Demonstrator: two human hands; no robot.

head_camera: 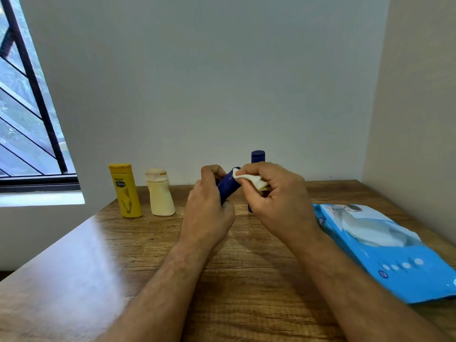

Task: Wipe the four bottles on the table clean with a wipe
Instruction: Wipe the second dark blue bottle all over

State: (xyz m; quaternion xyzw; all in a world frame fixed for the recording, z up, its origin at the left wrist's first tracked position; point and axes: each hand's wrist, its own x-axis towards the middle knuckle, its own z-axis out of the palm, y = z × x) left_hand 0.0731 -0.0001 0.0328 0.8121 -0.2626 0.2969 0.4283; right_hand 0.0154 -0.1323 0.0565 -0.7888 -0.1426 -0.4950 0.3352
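Wood-grain counter (pixel 246 292) nearest – on it a yellow plastic bottle (pixel 125 191) and cream squat bottle (pixel 160 193); left hand (pixel 207 208) grips a tilted dark-blue bottle (pixel 228 185), right hand (pixel 276 193) pinches a white wipe (pixel 249 180) against it – blue-capped bottle (pixel 257 156) behind, light-blue wipes pack (pixel 385 253) rightmost

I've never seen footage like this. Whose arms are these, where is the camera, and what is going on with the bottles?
No machine here: a person wears a camera on the head, looking down at their own hands. The left hand grips a dark blue bottle, tilted above the wooden table. The right hand pinches a white wipe against its top end. A yellow bottle and a cream bottle stand to the left. Another blue bottle stands behind the hands, mostly hidden. A blue pack of wipes lies on the right.
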